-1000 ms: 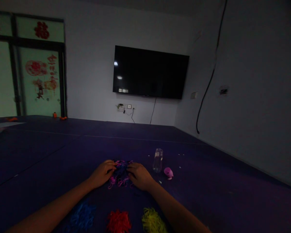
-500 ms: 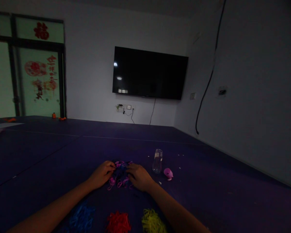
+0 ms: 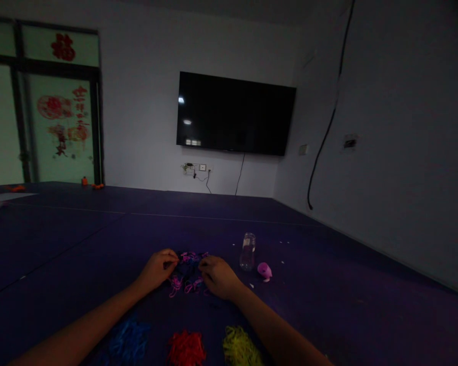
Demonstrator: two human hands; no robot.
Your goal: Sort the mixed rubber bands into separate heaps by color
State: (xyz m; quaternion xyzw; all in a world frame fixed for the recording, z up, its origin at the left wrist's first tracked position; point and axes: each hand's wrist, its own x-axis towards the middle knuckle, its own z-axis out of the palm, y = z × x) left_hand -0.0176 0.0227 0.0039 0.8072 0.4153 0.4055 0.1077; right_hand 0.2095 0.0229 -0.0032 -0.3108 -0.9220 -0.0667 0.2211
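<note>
A mixed pile of pink, purple and dark blue rubber bands (image 3: 191, 269) lies on the purple table between my two hands. At its left edge is my left hand (image 3: 158, 268), thumb and fingertips pinched together; whatever is between them is too small and dark to make out. My right hand (image 3: 219, 277) rests against the pile's right side with its fingers curled inward and touching the bands. Its fingertips are partly lost among them, so I cannot see exactly what they grip. Closer to me are separate heaps of blue bands (image 3: 129, 341), red bands (image 3: 186, 348) and yellow bands (image 3: 241, 346).
A clear glass jar (image 3: 248, 252) stands right of my right hand, with a small pink cup-like object (image 3: 264, 271) beside it. White scraps dot the purple table (image 3: 347, 284). Small orange objects (image 3: 98, 186) sit at the far left edge. A television (image 3: 236, 114) hangs on the wall.
My left hand has shifted slightly left, away from the middle of the pile, and its fingers are drawn closer together. My right hand has barely moved.
</note>
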